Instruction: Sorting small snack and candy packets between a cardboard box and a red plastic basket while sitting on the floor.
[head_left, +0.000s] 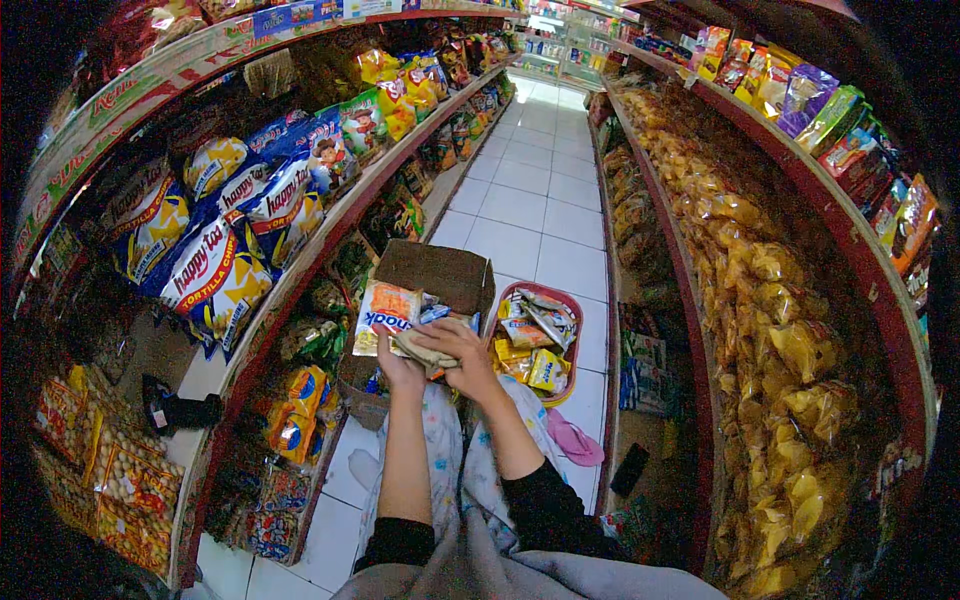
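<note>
My left hand (403, 371) is under a snack packet (386, 315) with white and orange print, its thumb up against the front. In my right hand (454, 352) is a folded beige cloth (426, 351), pressed against the packet's lower right side. Both hands are over an open cardboard box (435, 270) that holds more packets, some of them blue. Right of the box, a pink plastic basket (576, 315) on the floor holds yellow, white and silver snack packets.
Shelves of bagged tortilla chips (217, 277) rise on the left. Bagged yellow snacks (795, 352) line the right shelf. A pink sandal (574, 439) is by my knee on the tiled floor (517, 210). A black object (630, 469) lies on the lower right shelf.
</note>
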